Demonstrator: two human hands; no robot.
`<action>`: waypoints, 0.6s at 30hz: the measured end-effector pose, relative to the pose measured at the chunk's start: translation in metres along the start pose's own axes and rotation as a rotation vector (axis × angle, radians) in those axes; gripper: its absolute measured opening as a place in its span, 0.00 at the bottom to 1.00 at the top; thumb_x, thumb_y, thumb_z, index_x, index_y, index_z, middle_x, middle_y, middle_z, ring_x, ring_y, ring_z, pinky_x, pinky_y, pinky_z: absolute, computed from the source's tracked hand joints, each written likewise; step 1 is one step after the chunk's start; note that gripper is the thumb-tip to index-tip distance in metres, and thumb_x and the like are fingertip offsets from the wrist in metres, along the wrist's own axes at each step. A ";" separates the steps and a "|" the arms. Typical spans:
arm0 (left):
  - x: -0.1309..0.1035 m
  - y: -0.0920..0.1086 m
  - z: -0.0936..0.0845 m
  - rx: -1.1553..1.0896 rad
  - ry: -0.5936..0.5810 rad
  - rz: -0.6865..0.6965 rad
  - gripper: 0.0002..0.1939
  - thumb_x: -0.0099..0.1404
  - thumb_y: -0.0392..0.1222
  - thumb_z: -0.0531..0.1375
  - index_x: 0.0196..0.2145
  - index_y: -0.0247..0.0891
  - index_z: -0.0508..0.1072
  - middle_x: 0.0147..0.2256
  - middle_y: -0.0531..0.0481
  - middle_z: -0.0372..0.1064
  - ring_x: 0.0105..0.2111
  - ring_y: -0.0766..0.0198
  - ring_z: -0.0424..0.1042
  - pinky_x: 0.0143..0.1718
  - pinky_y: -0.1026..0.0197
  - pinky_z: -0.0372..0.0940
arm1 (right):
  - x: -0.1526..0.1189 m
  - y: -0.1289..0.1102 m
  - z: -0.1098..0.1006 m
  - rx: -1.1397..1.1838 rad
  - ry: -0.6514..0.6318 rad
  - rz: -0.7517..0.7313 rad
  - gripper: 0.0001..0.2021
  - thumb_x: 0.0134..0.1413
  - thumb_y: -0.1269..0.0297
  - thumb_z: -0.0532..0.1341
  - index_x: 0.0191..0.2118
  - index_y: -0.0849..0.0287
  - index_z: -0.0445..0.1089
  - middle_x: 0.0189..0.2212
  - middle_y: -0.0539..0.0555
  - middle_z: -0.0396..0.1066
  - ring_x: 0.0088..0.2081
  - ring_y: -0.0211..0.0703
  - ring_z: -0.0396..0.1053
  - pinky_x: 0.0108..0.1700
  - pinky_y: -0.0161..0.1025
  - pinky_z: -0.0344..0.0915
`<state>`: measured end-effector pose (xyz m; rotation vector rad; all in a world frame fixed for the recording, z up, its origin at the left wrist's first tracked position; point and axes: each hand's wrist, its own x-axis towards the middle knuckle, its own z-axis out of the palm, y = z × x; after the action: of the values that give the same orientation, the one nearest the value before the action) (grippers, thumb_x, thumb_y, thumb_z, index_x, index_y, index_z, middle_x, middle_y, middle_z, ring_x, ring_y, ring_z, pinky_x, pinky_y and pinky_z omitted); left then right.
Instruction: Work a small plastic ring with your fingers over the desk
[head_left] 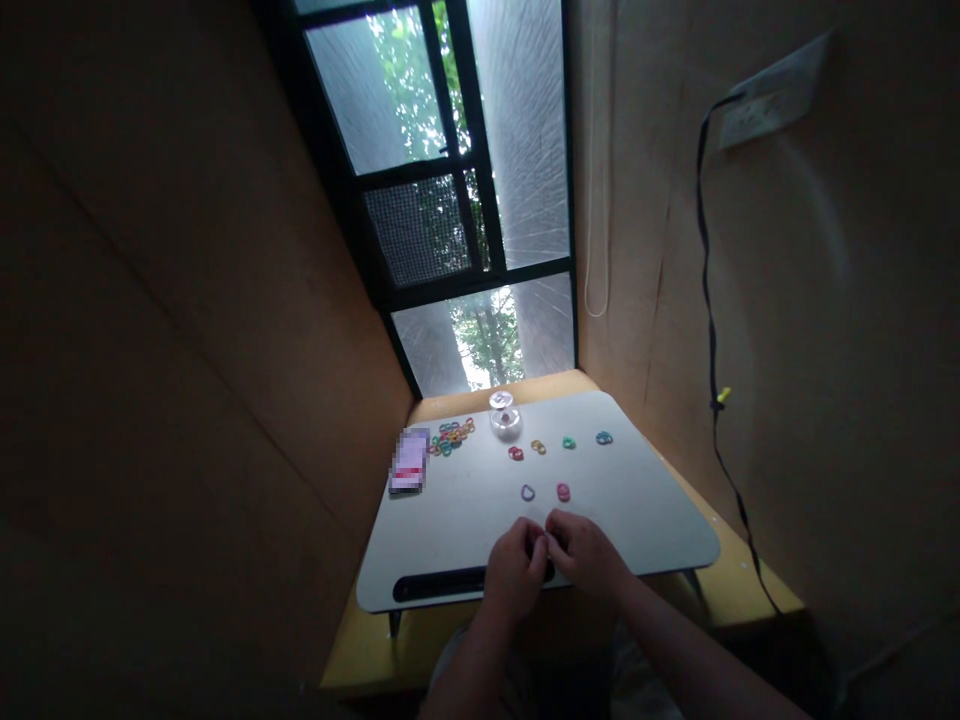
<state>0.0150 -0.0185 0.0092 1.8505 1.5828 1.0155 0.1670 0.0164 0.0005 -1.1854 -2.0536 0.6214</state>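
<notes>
My left hand (517, 568) and my right hand (585, 552) meet above the front edge of a white lap table (450, 530). Both have fingers curled and pinched together, touching at the tips. Whatever lies between them is too small or hidden to make out. Just beyond the fingers are a purple ring (528, 493) and a small group of pink rings (563, 492). Farther back, in a row, sit red rings (515, 453), yellow rings (538, 447), green rings (568, 443) and blue rings (604, 438).
A mixed pile of coloured rings (451, 437) lies at the back left, beside a phone (409, 461). Behind the row stands a clear round container (505, 422) near a round lid (501, 400). A black slot (439, 583) runs along the front. Walls flank the table; a black cord (712, 350) hangs right.
</notes>
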 end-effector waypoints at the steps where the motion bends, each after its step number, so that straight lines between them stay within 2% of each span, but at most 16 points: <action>1: 0.000 0.000 0.000 -0.003 0.000 0.001 0.07 0.66 0.41 0.53 0.32 0.39 0.68 0.28 0.53 0.69 0.29 0.64 0.66 0.32 0.63 0.56 | 0.000 0.000 0.000 0.000 0.002 -0.001 0.05 0.53 0.67 0.56 0.27 0.58 0.64 0.23 0.48 0.66 0.26 0.37 0.61 0.29 0.34 0.52; 18: 0.000 0.000 0.001 0.004 0.004 0.000 0.07 0.66 0.41 0.53 0.32 0.39 0.68 0.28 0.53 0.69 0.29 0.64 0.67 0.32 0.63 0.56 | 0.000 0.001 0.001 -0.010 0.014 -0.008 0.04 0.52 0.68 0.55 0.27 0.58 0.63 0.23 0.48 0.66 0.26 0.37 0.61 0.29 0.34 0.52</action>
<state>0.0159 -0.0179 0.0084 1.8520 1.5887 1.0169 0.1667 0.0168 -0.0005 -1.1837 -2.0511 0.5983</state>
